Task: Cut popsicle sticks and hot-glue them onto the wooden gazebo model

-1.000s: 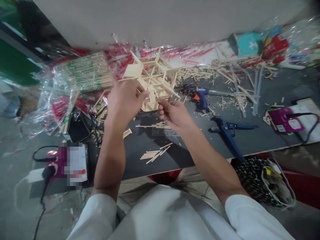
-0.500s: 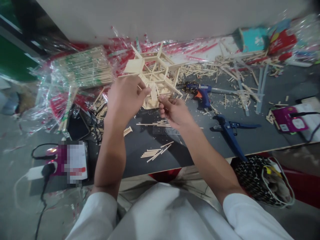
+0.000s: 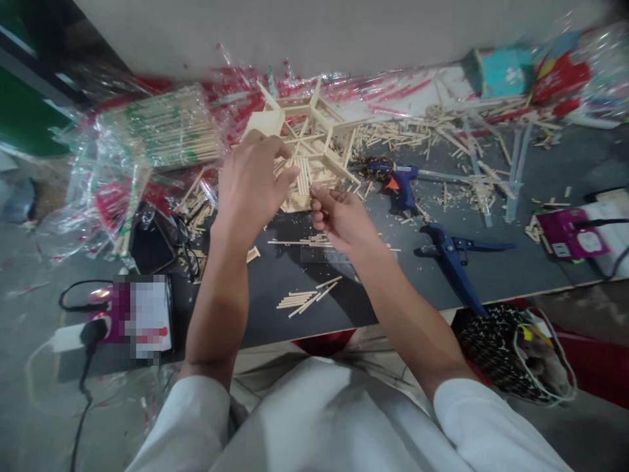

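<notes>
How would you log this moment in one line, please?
left hand: at stick frame, left side; right hand: at its near edge, grip unclear; glue gun, blue cutter: right of frame

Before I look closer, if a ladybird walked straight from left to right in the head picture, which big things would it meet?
Plastic-wrapped stick bundle → wooden-stick frame → blue hand cutter → purple box with a plugged-in cable.

Plain grey wall (image 3: 344, 33), long dark-topped table (image 3: 265, 314) before it, grey floor (image 3: 29, 321), green surface (image 3: 29, 118) far left, dim light
</notes>
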A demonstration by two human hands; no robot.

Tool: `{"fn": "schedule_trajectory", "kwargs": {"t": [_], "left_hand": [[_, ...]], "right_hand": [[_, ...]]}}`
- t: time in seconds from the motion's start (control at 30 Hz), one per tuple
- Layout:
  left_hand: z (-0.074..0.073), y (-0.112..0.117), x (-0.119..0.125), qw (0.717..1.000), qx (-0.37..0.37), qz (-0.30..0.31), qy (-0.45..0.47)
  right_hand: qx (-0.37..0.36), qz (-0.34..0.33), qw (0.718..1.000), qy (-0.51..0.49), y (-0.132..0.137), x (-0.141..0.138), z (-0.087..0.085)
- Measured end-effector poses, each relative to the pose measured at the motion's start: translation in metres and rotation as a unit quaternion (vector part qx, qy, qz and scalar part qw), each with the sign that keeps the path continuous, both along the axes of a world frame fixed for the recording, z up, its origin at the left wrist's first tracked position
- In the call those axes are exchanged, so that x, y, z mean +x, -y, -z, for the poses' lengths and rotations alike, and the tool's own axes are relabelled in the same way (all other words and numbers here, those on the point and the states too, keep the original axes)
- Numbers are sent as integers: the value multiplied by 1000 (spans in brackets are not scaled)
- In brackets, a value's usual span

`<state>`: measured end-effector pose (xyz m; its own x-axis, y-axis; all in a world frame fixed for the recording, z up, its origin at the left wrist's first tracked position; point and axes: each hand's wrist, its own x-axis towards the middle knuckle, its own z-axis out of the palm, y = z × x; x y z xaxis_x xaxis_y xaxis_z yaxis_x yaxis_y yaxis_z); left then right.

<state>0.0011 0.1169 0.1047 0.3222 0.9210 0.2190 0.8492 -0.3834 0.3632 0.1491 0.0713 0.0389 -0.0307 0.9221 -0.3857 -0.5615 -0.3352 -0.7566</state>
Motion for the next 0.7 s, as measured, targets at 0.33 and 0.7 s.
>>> {"fn": "schedule_trajectory", "kwargs": {"t": [0.33,0.7], "left_hand": [[3,-4,4,999,-36,5,10],[7,-8,6,998,-35,17,45]], "right_hand": [[-4,0,1000,1,-2,1,1],[-14,0,1000,19,-3,0,2]]}}
